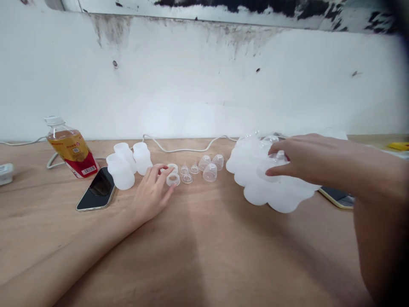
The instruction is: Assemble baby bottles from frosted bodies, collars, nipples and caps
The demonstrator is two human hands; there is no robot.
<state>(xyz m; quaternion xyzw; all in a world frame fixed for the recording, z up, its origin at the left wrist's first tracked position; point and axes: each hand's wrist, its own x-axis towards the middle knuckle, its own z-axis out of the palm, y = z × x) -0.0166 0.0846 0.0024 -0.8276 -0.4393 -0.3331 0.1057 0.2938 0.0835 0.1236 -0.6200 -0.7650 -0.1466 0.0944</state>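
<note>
My left hand [155, 187] rests low over the table, thumb and fingers spread around a clear collar ring [173, 179]; a second ring lies behind it, partly under the fingertips. Just right of them stand clear bottle nipples [187, 178] and three clear dome caps [210, 172]. Beyond my left hand, three frosted white baby bottle bodies [124, 177] stand without tops. At the right, my right hand [287, 160] closes thumb and fingers on the clear top of a baby bottle [271, 175] in a cluster of white bottles [284, 200]. My palm and wrist hide part of that cluster.
A drink bottle [75, 149] with a red and yellow label and a black phone [98, 192] are at the left. A white cable [185, 150] runs along the wall. Another phone [338, 197] lies partly behind my right forearm. A yellow object [398, 146] is at the far right.
</note>
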